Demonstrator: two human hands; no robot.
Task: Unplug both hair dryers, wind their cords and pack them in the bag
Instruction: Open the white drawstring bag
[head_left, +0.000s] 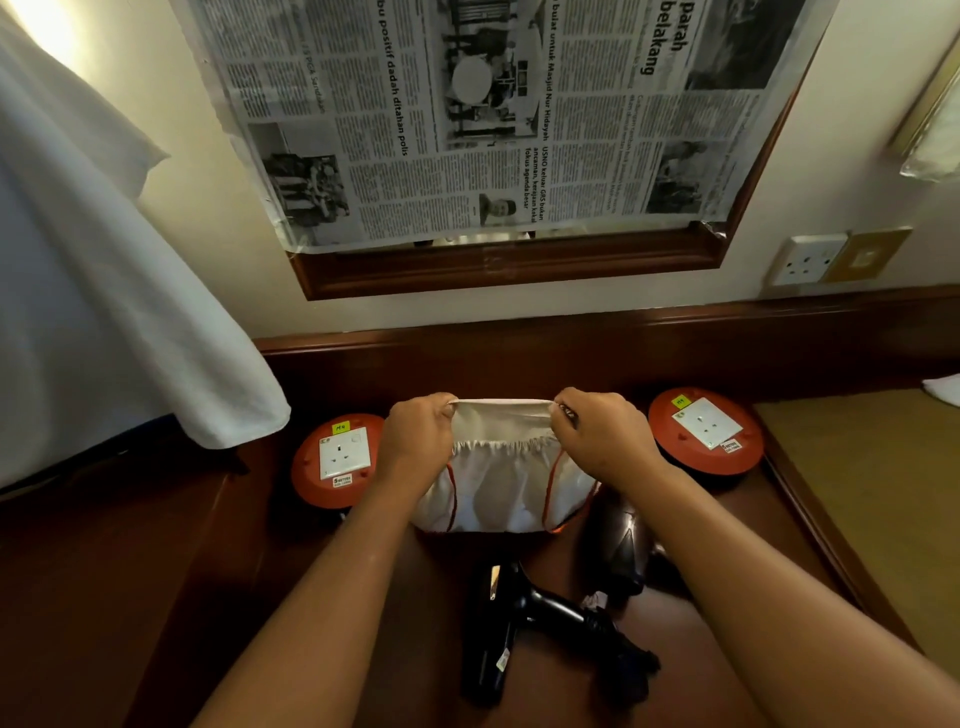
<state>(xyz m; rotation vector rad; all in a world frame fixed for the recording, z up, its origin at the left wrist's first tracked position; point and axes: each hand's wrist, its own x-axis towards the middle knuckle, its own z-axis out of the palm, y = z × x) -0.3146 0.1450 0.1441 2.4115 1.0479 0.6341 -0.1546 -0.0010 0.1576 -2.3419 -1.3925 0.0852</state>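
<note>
A white drawstring bag (506, 483) with orange cords stands on the dark wooden desk (291, 561). My left hand (415, 441) grips the left side of its mouth and my right hand (602, 441) grips the right side, stretching the rim wide between them. A black hair dryer (524, 623) lies on the desk in front of the bag, its cord bunched at the handle end. A second black hair dryer (623, 545) lies under my right forearm, partly hidden. Neither dryer is plugged in.
Two round orange extension reels with white sockets sit beside the bag, one on the left (337, 460) and one on the right (706, 428). A white cloth (104, 312) hangs at the left. A wall socket (808, 260) is at the right, newspaper (493, 114) covers the mirror.
</note>
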